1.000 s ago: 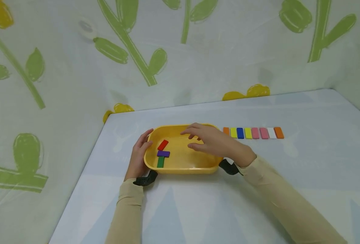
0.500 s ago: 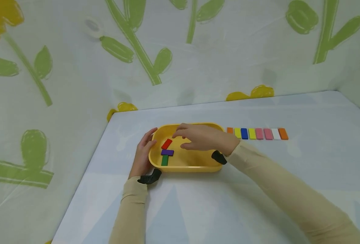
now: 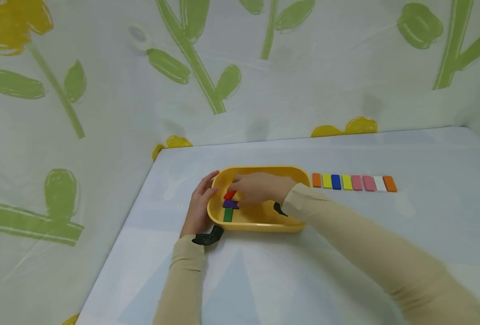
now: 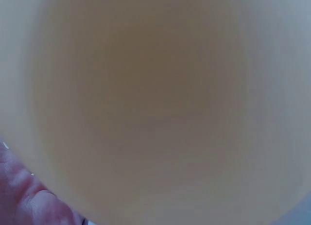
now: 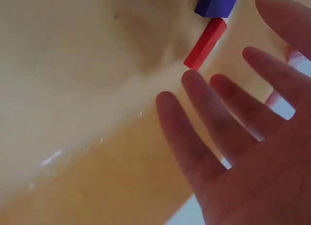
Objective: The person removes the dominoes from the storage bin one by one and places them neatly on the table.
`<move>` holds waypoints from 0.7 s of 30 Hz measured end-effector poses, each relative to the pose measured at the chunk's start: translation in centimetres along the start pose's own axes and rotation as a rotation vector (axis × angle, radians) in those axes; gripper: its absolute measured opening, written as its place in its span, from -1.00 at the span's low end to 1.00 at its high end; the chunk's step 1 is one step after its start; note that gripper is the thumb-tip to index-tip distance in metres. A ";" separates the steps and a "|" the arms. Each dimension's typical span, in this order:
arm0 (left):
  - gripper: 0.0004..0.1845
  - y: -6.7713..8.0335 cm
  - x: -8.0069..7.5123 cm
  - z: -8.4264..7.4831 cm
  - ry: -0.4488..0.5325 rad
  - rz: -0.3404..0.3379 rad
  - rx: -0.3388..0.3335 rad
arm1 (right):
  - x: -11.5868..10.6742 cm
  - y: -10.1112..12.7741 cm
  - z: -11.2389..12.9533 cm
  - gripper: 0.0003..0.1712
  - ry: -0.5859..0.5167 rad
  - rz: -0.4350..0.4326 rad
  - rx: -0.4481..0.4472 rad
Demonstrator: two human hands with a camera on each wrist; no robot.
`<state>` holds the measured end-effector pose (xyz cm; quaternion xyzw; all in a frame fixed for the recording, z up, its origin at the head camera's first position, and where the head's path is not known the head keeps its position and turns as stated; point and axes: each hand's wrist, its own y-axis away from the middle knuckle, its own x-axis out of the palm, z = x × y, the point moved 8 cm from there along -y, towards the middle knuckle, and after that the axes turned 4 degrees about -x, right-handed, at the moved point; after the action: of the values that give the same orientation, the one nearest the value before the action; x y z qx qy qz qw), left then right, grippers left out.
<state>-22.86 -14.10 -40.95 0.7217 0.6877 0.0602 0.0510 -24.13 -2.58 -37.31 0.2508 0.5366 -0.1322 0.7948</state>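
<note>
A yellow tray [image 3: 264, 225] sits on the pale table and holds a red block [image 3: 229, 195], a purple block [image 3: 229, 204] and a green block [image 3: 227, 215]. My left hand [image 3: 201, 205] rests against the tray's left rim with the thumb on the edge. My right hand [image 3: 256, 188] reaches into the tray with fingers spread and straight, just above the red block [image 5: 206, 43] and the purple block [image 5: 216, 3], holding nothing. The left wrist view shows only the blurred yellow tray wall [image 4: 155, 103] up close.
A row of several coloured blocks [image 3: 353, 183], orange, yellow, blue, pink and white, lies on the table right of the tray. Flower-patterned curtain walls close in the table at the back and left.
My right hand has moved left across the tray and now hovers over the red and purple blocks. The left hand stays on the tray's left rim.
</note>
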 end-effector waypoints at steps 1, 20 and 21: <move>-0.53 -0.1 0.0 0.1 0.008 0.000 0.001 | 0.2 -0.3 -0.1 -0.49 -0.001 0.010 0.011; -0.56 -0.7 -0.4 0.6 0.017 0.009 0.040 | 1.0 -3.4 0.6 -0.73 0.001 -0.068 0.016; -0.57 -0.9 -0.5 0.7 0.024 0.006 0.042 | 0.9 -3.3 0.6 -0.75 -0.003 -0.072 0.014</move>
<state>-23.67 -14.59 -41.84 0.7239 0.6872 0.0543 0.0274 -24.93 -5.61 -38.85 0.2368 0.5430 -0.1650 0.7886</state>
